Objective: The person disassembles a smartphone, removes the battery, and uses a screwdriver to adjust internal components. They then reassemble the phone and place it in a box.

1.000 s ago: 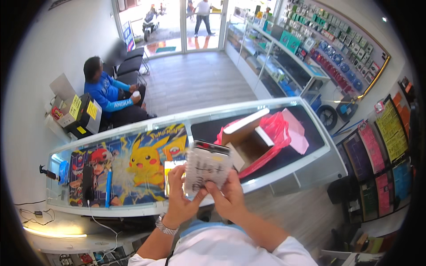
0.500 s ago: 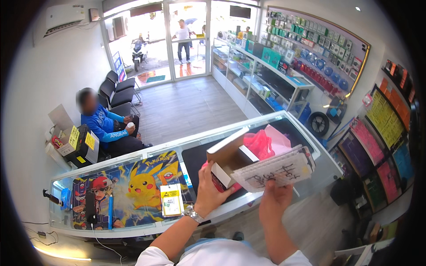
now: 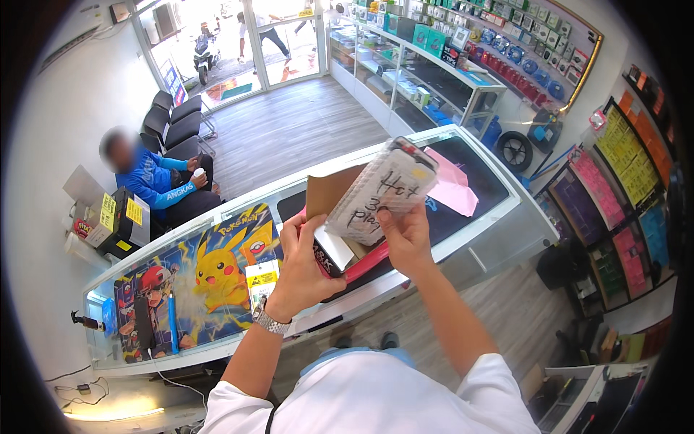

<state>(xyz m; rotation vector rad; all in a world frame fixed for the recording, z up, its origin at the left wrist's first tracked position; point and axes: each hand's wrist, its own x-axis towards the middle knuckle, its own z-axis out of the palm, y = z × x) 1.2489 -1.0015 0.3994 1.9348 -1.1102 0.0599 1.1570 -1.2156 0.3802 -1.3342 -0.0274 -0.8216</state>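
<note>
My left hand (image 3: pixel 300 271) grips the near left side of an open cardboard box (image 3: pixel 323 194), brown inside with a white flap and a dark printed side. In my right hand (image 3: pixel 410 242) is a bundle of flat bubble-wrapped packets (image 3: pixel 401 189), thumb on the front and fingers behind. Black handwriting covers the front packet, and a dark, partly red edge shows at its top. Tilted, the bundle overlaps the box's right side, so the box's inside is mostly hidden. A pink plastic bag (image 3: pixel 370 262) lies under and beside the box. Pink paper (image 3: pixel 454 184) rests behind my right hand.
The glass counter (image 3: pixel 477 249) carries a cartoon-printed mat (image 3: pixel 210 289), a blue pen (image 3: pixel 173 324), a black device on a cable (image 3: pixel 145 329) and a yellow-white card (image 3: pixel 262 278). Across it, a seated person in blue (image 3: pixel 155 177) holds a white cup. Display cases (image 3: pixel 405 72) stand behind.
The bundle has turned more upright and moved up and left against the box, its written face now towards me. My left hand still grips the box. The view has shifted downward.
</note>
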